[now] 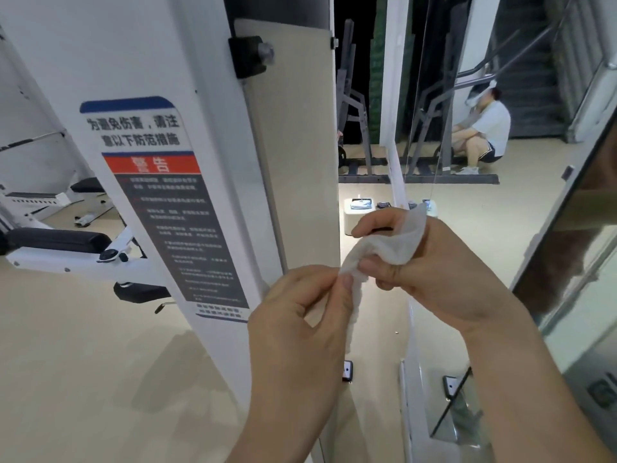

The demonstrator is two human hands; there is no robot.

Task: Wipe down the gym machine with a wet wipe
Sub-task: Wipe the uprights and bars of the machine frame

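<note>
Left hand (300, 315) and right hand (424, 262) pinch white wet wipe (387, 242) beside white machine column (150, 61).

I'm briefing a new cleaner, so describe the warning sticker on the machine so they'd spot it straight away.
Find the wide white upright on the left. The sticker runs down its face, beside the beige panel. Only it carries print: blue top band, red strip, dark grey block below.

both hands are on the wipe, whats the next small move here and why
Probably pull the hands apart to open the wet wipe flat. It is bunched and creased: the left hand pinches its lower edge, the right hand grips the upper part, and it appears held clear of the white machine column. Spread flat, it would likely cover more surface.
</note>
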